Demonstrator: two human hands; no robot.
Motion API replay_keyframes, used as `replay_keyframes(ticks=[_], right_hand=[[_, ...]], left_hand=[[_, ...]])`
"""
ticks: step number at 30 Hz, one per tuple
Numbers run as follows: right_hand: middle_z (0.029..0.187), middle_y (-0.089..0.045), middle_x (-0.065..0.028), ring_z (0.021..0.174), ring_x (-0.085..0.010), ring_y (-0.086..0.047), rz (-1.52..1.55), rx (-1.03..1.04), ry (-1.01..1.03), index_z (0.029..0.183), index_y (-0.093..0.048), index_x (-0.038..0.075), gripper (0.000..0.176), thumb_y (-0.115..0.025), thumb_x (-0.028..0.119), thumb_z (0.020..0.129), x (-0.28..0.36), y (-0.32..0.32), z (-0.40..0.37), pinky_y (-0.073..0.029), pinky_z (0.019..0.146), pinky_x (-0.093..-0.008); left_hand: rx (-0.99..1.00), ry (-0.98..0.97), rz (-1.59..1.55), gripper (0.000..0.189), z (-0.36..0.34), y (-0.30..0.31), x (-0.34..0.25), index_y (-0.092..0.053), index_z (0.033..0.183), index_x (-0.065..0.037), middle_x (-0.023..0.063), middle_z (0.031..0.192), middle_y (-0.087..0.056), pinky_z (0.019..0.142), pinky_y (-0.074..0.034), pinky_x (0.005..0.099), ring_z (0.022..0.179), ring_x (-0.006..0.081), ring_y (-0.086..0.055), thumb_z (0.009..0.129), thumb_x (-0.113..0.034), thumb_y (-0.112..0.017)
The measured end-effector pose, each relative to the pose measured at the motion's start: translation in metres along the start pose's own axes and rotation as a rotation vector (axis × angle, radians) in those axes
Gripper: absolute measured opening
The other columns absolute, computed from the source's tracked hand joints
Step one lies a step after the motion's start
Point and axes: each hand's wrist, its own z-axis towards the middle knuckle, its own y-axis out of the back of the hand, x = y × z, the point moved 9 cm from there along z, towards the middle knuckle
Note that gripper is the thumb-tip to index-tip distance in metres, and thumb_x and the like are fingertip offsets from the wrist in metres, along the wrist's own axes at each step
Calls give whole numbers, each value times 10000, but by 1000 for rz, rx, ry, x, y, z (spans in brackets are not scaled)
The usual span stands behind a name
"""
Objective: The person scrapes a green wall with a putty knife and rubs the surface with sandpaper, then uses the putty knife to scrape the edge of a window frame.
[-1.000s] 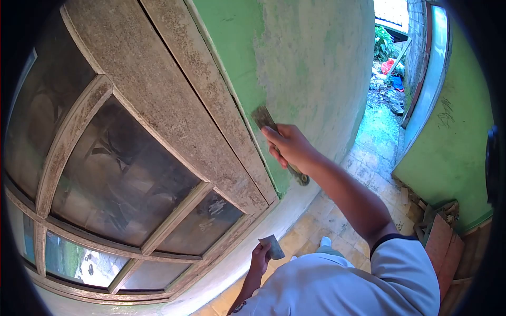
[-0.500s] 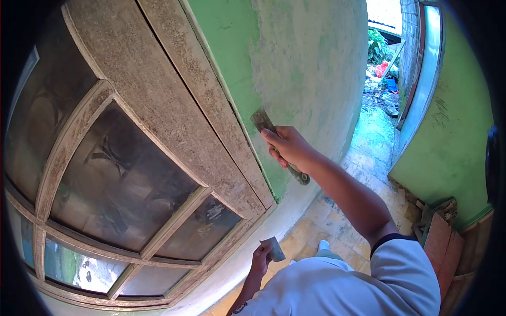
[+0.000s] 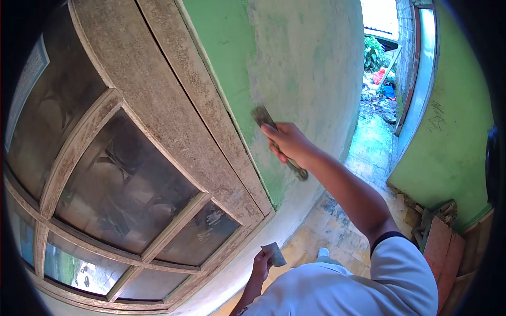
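Observation:
My right hand is wrapped round a worn putty knife, its blade pointing up and left against the wall. The blade tip lies at the border between green paint and the pale, scraped-looking patch. Lower down, near my waist, my left hand grips a flat grey rectangular piece between thumb and fingers. Its kind I cannot tell; it stands out to the right of the hand, apart from the wall.
A weathered wooden window frame with dark glass panes fills the left side. At the right, a doorway opens onto a littered yard, beside a green wall. Reddish boards lean at lower right above the tiled floor.
The view has shifted slightly, showing more of the window's left pane. The putty knife has turned a little at the wall; both hands keep their holds.

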Motion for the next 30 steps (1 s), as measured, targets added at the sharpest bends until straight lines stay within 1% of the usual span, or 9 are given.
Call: replay_keyframes(ticks=[6, 9, 13, 15, 22, 24, 27, 28, 30], right_hand=[[538, -464, -7, 367, -67, -403, 39, 21, 14, 736, -446, 70, 399, -488, 415, 932, 18, 1, -21, -366, 370, -246], [513, -456, -11, 355, -79, -400, 55, -4, -27, 716, -461, 68, 383, -487, 379, 938, 2, 11, -35, -355, 348, -258], [537, -463, -7, 354, -69, -399, -17, 17, -97, 738, -451, 68, 398, -486, 414, 934, -14, 11, -21, -357, 353, -242], [536, -466, -11, 354, -71, -402, 4, 34, -5, 737, -455, 70, 396, -484, 412, 935, 6, 0, 8, -359, 354, -242], [543, -476, -13, 379, -73, -427, 39, 14, 27, 737, -467, 78, 403, -489, 431, 928, 16, 3, -21, -370, 378, -235], [549, -489, -10, 392, -75, -443, 37, 71, -49, 742, -478, 83, 411, -490, 452, 923, -20, -5, -41, -370, 379, -235], [568, -511, 2, 421, -71, -463, -45, 213, -296, 755, -497, 87, 401, -484, 449, 927, -128, -24, -84, -386, 399, -236], [556, -497, -8, 439, -90, -472, -20, 231, -333, 716, -509, 81, 466, -471, 500, 915, -149, -33, -104, -408, 413, -259], [608, -521, -30, 452, -104, -494, -72, 312, -458, 804, -522, 51, 437, -492, 473, 913, -212, -50, -137, -408, 406, -269]], left_hand=[[-4, 34, 9, 278, -3, -3, 7, -569, 1090, -50, 38, 988, -621, 775, -502, 309, 884, 150, -609, 853, -176, -642], [5, 8, 6, 276, -1, 0, -1, -567, 1088, -50, 35, 985, -619, 773, -502, 308, 888, 149, -607, 854, -179, -641], [-34, -9, -34, 276, -5, 11, 0, -563, 1091, -51, 33, 988, -617, 773, -501, 306, 896, 147, -605, 856, -176, -636], [-36, 9, -30, 278, -5, 13, 6, -561, 1095, -52, 32, 990, -617, 775, -501, 307, 895, 147, -605, 857, -174, -636], [33, 53, 49, 266, 12, -12, 0, -566, 1097, -57, 30, 998, -617, 793, -494, 311, 897, 149, -604, 864, -172, -624], [47, 45, 33, 266, 13, -23, -9, -566, 1098, -56, 33, 998, -617, 797, -492, 312, 899, 147, -604, 866, -174, -623], [81, 7, -13, 293, 11, -32, -20, -552, 1122, -71, 38, 1021, -610, 808, -490, 331, 912, 161, -602, 876, -217, -616], [106, 9, -70, 312, 8, -36, -24, -542, 1138, -78, 41, 1039, -605, 811, -492, 340, 915, 175, -602, 880, -241, -611], [134, -5, -131, 331, 0, -44, -33, -531, 1153, -86, 44, 1057, -601, 813, -493, 349, 919, 189, -603, 884, -265, -605]])
